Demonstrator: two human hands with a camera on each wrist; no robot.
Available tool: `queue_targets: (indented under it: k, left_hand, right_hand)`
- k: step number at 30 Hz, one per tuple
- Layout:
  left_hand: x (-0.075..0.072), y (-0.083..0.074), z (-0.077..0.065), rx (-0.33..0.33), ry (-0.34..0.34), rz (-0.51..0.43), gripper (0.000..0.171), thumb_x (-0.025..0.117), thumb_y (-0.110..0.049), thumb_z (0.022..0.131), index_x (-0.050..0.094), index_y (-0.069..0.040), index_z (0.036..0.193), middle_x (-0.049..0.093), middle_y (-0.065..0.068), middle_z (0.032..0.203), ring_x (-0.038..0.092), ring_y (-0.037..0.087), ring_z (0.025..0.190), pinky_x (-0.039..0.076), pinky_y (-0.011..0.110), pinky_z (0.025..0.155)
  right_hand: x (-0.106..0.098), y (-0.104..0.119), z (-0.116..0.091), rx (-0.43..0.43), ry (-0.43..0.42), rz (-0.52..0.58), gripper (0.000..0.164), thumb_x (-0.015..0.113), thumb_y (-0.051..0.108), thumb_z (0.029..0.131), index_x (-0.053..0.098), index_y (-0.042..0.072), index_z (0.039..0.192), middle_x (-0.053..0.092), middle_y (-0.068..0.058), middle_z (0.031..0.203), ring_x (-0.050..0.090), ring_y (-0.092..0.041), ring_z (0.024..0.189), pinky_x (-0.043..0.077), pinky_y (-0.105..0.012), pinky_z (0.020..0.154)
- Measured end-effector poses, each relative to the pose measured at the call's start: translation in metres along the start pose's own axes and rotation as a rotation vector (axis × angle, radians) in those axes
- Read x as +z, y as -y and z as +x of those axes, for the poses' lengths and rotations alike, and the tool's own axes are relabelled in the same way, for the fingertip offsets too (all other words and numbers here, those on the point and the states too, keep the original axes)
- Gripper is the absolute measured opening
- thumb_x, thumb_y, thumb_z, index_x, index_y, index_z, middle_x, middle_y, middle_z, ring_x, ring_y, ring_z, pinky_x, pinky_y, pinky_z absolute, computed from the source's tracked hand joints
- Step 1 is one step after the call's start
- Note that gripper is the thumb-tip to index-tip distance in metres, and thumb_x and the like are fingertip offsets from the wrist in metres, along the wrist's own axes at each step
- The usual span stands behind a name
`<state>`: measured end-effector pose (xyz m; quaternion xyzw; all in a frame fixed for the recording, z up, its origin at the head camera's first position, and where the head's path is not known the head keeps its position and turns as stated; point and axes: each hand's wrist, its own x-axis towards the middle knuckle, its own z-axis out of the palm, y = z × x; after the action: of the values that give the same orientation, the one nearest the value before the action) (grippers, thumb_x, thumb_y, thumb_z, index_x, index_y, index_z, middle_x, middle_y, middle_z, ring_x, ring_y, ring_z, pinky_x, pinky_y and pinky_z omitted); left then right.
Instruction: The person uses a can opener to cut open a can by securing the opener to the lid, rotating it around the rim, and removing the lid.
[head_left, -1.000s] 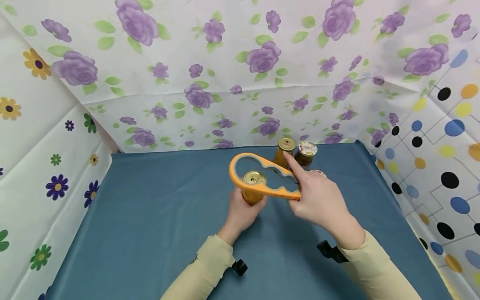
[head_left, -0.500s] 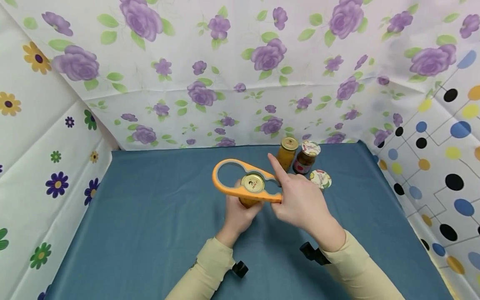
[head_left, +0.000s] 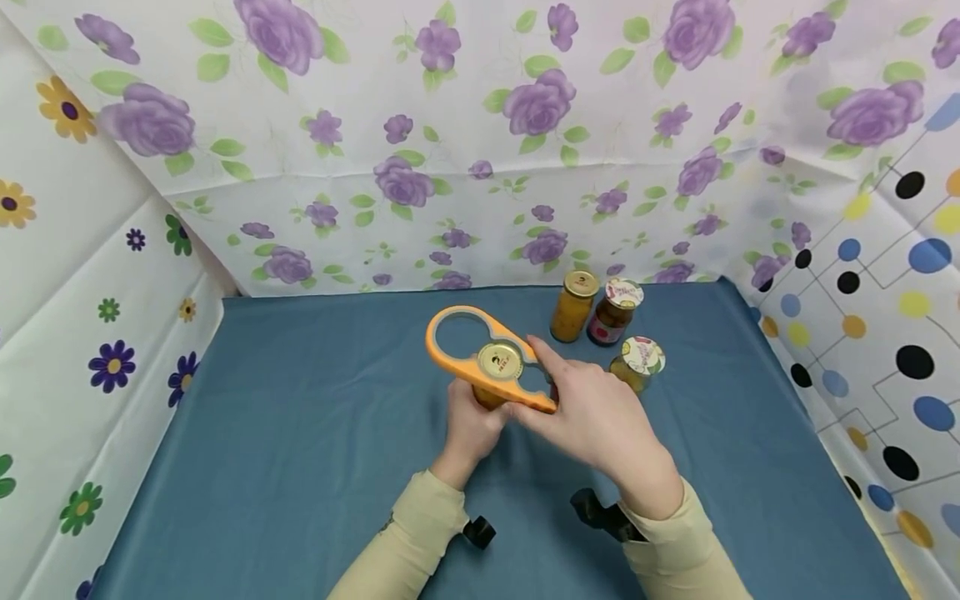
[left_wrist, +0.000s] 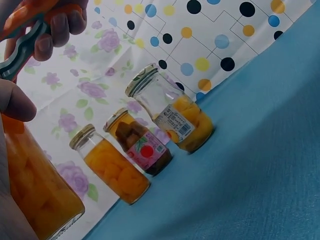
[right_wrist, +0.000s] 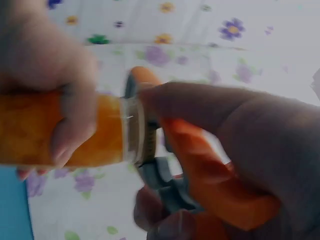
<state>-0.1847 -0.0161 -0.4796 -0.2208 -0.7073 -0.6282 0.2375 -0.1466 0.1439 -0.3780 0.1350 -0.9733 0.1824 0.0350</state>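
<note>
My left hand (head_left: 471,427) grips a glass jar (right_wrist: 107,129) of orange fruit pieces with a gold lid (head_left: 500,360). In the left wrist view the lower part of that jar (left_wrist: 42,192) shows below the thumb. An orange jar opener (head_left: 459,364) with a grey scalloped inner edge surrounds the lid, which sits in its middle opening. My right hand (head_left: 600,408) holds the jar opener by its right end, thumb along the near side. Seen from the right wrist, the grey teeth (right_wrist: 159,172) lie right at the lid's edge.
Behind and right stand a jar of orange fruit (head_left: 573,307), a dark-filled jar with a pink label (head_left: 613,312) and a jar with a patterned white lid (head_left: 641,360). A blue cloth (head_left: 315,400) covers the table; patterned sheets (head_left: 420,167) hang around it.
My right hand and the jar opener have moved left and down over the lid, which now sits inside the scalloped opening. The right index finger has come down from pointing. The left hand keeps its grip.
</note>
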Motion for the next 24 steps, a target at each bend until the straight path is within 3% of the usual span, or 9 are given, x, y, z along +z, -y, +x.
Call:
queue_targets:
  k: [2,5,7,9,13,20,22,24]
  left_hand:
    - [-0.002,0.001,0.001,0.017,-0.001,0.006,0.082,0.058,-0.072,0.076,0.06,0.004,0.106,0.066,0.016,0.087,0.062,0.022,0.072,0.055,0.046,0.059]
    - [-0.005,0.0,0.003,0.032,0.003,0.017,0.071,0.063,-0.064,0.083,0.06,0.003,0.103,0.065,0.016,0.085,0.06,0.021,0.07,0.054,0.046,0.059]
    - [-0.006,0.0,0.003,0.033,0.006,0.02,0.051,0.073,-0.045,0.088,0.06,0.003,0.102,0.065,0.015,0.085,0.06,0.021,0.07,0.054,0.046,0.06]
    - [-0.007,-0.001,0.004,0.032,0.006,0.022,0.034,0.079,-0.021,0.084,0.06,0.002,0.1,0.064,0.015,0.085,0.06,0.021,0.071,0.053,0.045,0.06]
    - [-0.008,-0.001,0.006,0.032,0.009,0.009,0.031,0.08,0.0,0.074,0.059,0.002,0.097,0.064,0.014,0.082,0.06,0.02,0.068,0.053,0.042,0.059]
    - [-0.006,-0.002,0.006,0.019,0.026,-0.018,0.03,0.079,0.0,0.075,0.059,0.002,0.097,0.064,0.014,0.082,0.061,0.02,0.069,0.055,0.042,0.06]
    - [-0.006,-0.001,0.006,0.03,0.032,-0.022,0.033,0.082,-0.017,0.081,0.059,0.001,0.097,0.065,0.014,0.082,0.061,0.02,0.069,0.055,0.041,0.059]
    - [-0.004,0.0,0.005,0.043,0.049,-0.033,0.034,0.081,-0.021,0.082,0.06,0.002,0.098,0.066,0.014,0.083,0.062,0.019,0.071,0.055,0.041,0.06]
  right_hand:
    - [0.001,0.001,0.0,0.002,-0.013,0.048,0.087,0.068,0.067,0.082,0.04,0.024,0.152,0.05,0.01,0.059,0.044,-0.009,0.044,0.038,-0.031,0.037]
    - [0.002,0.002,-0.001,0.005,-0.043,0.108,0.086,0.071,0.067,0.079,0.044,0.026,0.15,0.052,0.01,0.061,0.045,-0.008,0.045,0.04,-0.031,0.039]
    - [0.002,0.002,-0.002,0.003,-0.058,0.126,0.086,0.072,0.067,0.078,0.045,0.028,0.149,0.052,0.011,0.063,0.045,-0.008,0.045,0.04,-0.031,0.039]
    - [0.003,0.002,-0.003,0.0,-0.068,0.135,0.085,0.072,0.068,0.077,0.046,0.029,0.148,0.052,0.01,0.063,0.044,-0.009,0.044,0.039,-0.031,0.039]
    - [0.002,0.001,-0.003,-0.007,-0.072,0.148,0.085,0.071,0.069,0.076,0.045,0.031,0.148,0.048,0.008,0.057,0.041,-0.011,0.042,0.036,-0.031,0.037]
    - [0.001,-0.003,-0.003,-0.011,-0.056,0.165,0.085,0.07,0.07,0.077,0.042,0.036,0.149,0.046,0.006,0.055,0.04,-0.013,0.04,0.035,-0.032,0.036]
    - [0.001,-0.005,-0.004,-0.012,-0.052,0.169,0.084,0.07,0.07,0.077,0.041,0.038,0.149,0.047,0.007,0.056,0.04,-0.013,0.041,0.035,-0.032,0.036]
    - [0.001,-0.008,-0.006,-0.013,-0.048,0.175,0.084,0.07,0.07,0.077,0.04,0.039,0.149,0.047,0.007,0.056,0.04,-0.013,0.041,0.035,-0.032,0.036]
